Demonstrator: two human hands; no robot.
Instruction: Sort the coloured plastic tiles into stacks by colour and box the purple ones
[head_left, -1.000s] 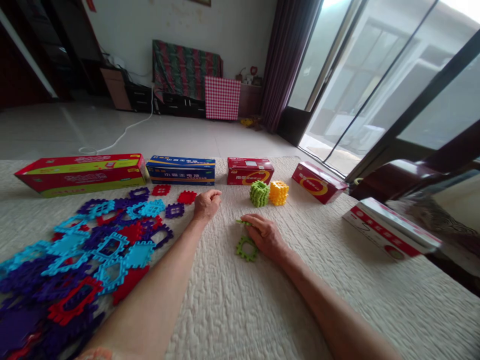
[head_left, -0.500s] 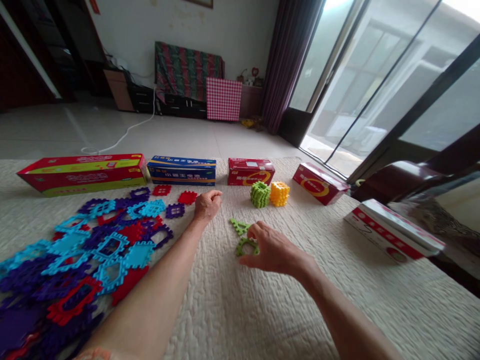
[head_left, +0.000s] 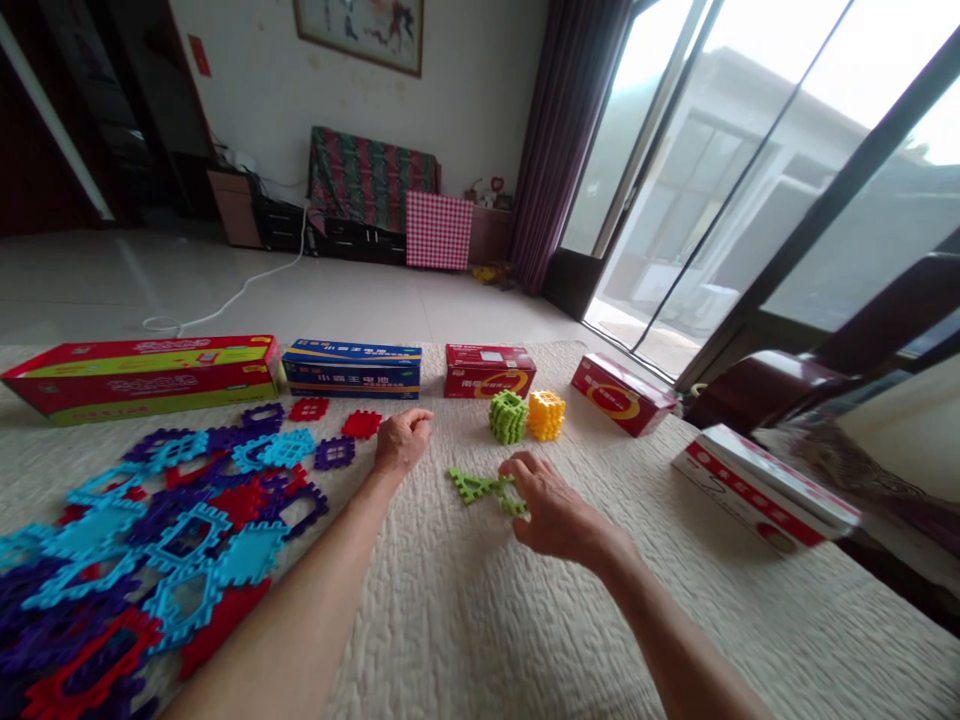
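Note:
My right hand [head_left: 551, 505] pinches a green toothed puzzle tile [head_left: 513, 497] and holds it on edge, against a second green tile [head_left: 469, 486] lying flat on the quilted cream cover [head_left: 480, 620]. My left hand [head_left: 400, 440] rests on the cover as a loose fist with nothing visible in it, just right of a red tile [head_left: 361, 424]. Beyond the hands stand a green tile cube [head_left: 508, 416] and a yellow tile cube [head_left: 546, 414], side by side.
A heap of blue, purple and red tiles [head_left: 172, 520] covers the left. Boxes line the far edge: a long red one [head_left: 142, 377], a blue one [head_left: 352, 367], two red ones [head_left: 489, 370] [head_left: 622, 393]. A white-red box [head_left: 765, 487] lies at the right edge.
My right hand has lifted off the flat green tile and picked up the other one, raising it on edge. The left hand has stayed put. The camera has tilted up slightly.

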